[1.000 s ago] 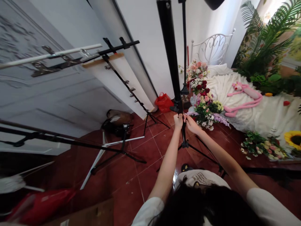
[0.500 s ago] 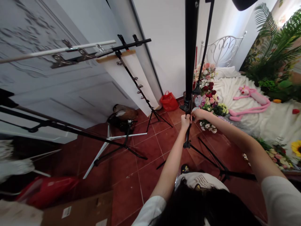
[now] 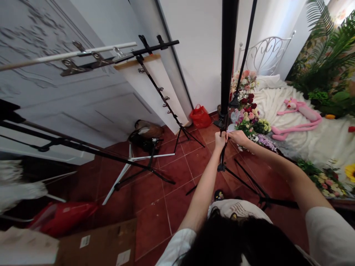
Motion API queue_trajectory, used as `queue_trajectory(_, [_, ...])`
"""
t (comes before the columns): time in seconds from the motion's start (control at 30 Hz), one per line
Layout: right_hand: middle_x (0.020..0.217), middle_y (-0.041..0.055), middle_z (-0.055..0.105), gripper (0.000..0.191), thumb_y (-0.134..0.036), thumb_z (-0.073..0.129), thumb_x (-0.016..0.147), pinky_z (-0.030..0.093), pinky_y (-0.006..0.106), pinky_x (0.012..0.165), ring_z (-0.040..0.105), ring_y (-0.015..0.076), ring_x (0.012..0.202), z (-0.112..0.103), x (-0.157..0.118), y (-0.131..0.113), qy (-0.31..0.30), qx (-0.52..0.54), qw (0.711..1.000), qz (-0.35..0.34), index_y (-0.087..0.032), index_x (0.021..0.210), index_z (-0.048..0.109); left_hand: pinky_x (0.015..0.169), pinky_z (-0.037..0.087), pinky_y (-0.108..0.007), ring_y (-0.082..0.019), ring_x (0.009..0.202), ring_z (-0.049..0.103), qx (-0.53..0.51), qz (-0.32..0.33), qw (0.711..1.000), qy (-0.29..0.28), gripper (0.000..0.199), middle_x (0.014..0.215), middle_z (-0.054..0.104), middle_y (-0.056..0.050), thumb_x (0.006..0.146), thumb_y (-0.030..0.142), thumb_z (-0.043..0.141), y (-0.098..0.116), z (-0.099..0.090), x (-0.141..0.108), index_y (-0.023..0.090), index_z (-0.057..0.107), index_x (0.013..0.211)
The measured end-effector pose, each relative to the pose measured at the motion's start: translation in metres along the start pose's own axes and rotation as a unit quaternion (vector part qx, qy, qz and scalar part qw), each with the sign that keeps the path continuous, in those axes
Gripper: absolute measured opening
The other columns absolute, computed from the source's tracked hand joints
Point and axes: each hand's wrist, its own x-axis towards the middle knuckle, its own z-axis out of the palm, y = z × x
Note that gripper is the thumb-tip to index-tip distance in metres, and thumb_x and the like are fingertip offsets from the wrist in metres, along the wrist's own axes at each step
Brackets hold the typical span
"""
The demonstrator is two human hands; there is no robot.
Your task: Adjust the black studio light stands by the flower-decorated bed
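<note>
A tall black stand [image 3: 228,70] rises in front of me, its legs spread over the red tiled floor. My left hand [image 3: 220,140] is wrapped round its lower pole, just under a black collar. Beside it, at the same height, my right hand [image 3: 237,137] is closed at the right side of the pole. Its fingertips pinch a small part there that is too small to make out, and they nearly touch my left hand.
White paper [image 3: 166,92] hangs on a clipped stand at left. A red bag [image 3: 200,116], a folded white-legged stand [image 3: 119,181] and a cardboard box [image 3: 102,242] are on the floor. Flowers [image 3: 251,114] border a bed with a pink toy [image 3: 305,111].
The view has shifted slightly. My right hand's fingers have drawn in closer to my left hand at the pole. My left hand keeps its hold.
</note>
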Motion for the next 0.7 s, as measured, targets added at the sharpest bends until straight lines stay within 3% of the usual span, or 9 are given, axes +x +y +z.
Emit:
queue_trajectory(0.13, [0.11, 0.0146, 0.074, 0.023, -0.013, 0.053, 0.095, 0.046, 0.029, 0.076, 0.068, 0.024, 0.097, 0.018, -0.002, -0.001, 0.032, 0.02, 0.999, 0.005, -0.012, 0.113, 0.067, 0.044, 0.027, -0.027, -0.008, 0.034, 0.036, 0.003, -0.003, 1.0, -0.001, 0.086, 0.032, 0.037, 0.0, 0.069, 0.099, 0.034, 0.004, 0.001, 0.001, 0.02, 0.043, 0.037])
queue_trajectory(0.27, [0.114, 0.0173, 0.07, 0.028, -0.013, 0.055, 0.093, 0.049, 0.032, 0.077, 0.064, 0.0279, 0.108, 0.018, 0.011, -0.002, 0.029, 0.032, 0.998, 0.046, -0.01, 0.121, 0.06, 0.043, 0.026, -0.027, -0.008, 0.032, 0.036, 0.007, -0.017, 1.0, 0.005, 0.086, 0.032, 0.037, 0.0, 0.067, 0.101, 0.034, 0.006, 0.002, 0.001, 0.021, 0.044, 0.036])
queue_trajectory(0.4, [0.12, 0.0159, 0.069, 0.034, -0.009, 0.05, 0.094, 0.051, 0.031, 0.085, 0.064, 0.0264, 0.115, 0.025, 0.015, -0.003, 0.013, 0.06, 0.998, 0.035, -0.013, 0.128, 0.056, 0.043, 0.026, -0.027, -0.008, 0.033, 0.036, 0.016, -0.015, 1.0, 0.005, 0.085, 0.032, 0.037, 0.0, 0.07, 0.099, 0.033, 0.004, 0.002, 0.0, 0.021, 0.044, 0.037])
queue_trajectory(0.57, [0.132, 0.018, 0.064, 0.045, -0.007, 0.044, 0.095, 0.054, 0.032, 0.084, 0.067, 0.0261, 0.112, 0.049, 0.008, -0.008, 0.078, 0.079, 0.989, 0.1, -0.012, 0.139, 0.048, 0.044, 0.028, -0.027, -0.008, 0.033, 0.036, 0.013, -0.007, 1.0, -0.005, 0.085, 0.033, 0.037, 0.0, 0.07, 0.099, 0.033, 0.002, 0.001, 0.0, 0.021, 0.042, 0.037])
queue_trajectory(0.7, [0.139, 0.0185, 0.059, 0.043, -0.008, 0.039, 0.096, 0.055, 0.031, 0.081, 0.068, 0.0252, 0.11, 0.054, 0.0, -0.01, 0.079, 0.088, 0.989, 0.087, -0.012, 0.137, 0.05, 0.043, 0.028, -0.027, -0.008, 0.034, 0.036, 0.019, -0.009, 1.0, -0.004, 0.085, 0.033, 0.037, 0.0, 0.07, 0.099, 0.033, 0.003, 0.001, -0.001, 0.021, 0.042, 0.038])
